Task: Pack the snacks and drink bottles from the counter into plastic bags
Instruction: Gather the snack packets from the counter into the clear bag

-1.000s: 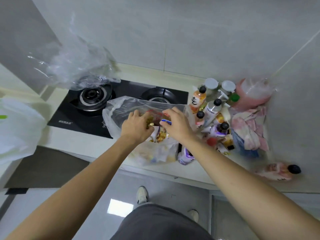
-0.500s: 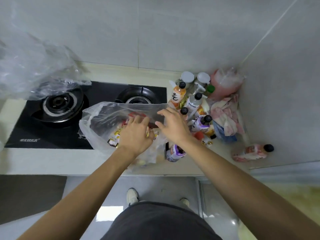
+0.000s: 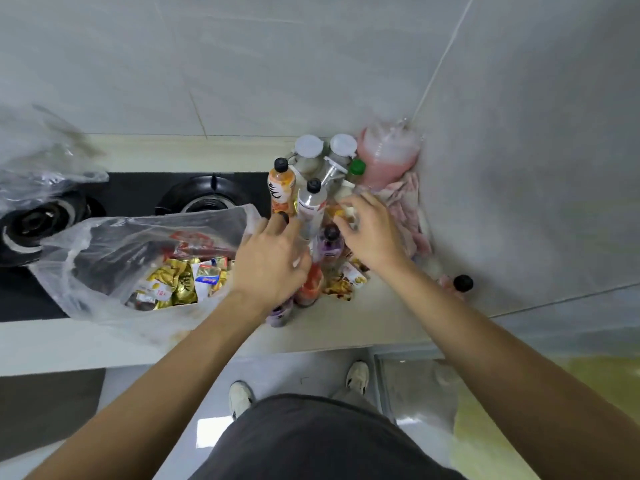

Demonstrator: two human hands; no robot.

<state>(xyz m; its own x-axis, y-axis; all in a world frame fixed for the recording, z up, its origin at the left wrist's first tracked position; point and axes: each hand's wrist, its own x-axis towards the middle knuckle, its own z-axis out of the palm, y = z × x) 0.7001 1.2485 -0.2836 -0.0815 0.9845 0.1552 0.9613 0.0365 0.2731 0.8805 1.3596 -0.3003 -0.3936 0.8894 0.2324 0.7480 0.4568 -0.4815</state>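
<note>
Both hands reach among the bottles [image 3: 311, 202] right of the bag [image 3: 114, 251]: left hand [image 3: 273, 261] spread loosely, right hand [image 3: 372, 233] curled; its grip is unclear.

Soft even daylight, motion-blurred hands, wide-angle bending at edges

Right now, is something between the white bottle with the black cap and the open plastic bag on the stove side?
Yes. The left hand lies directly between the white bottle and the mouth of the plastic bag. A low black-capped bottle also stands at the bag's rim, partly hidden by the fingers.
</note>
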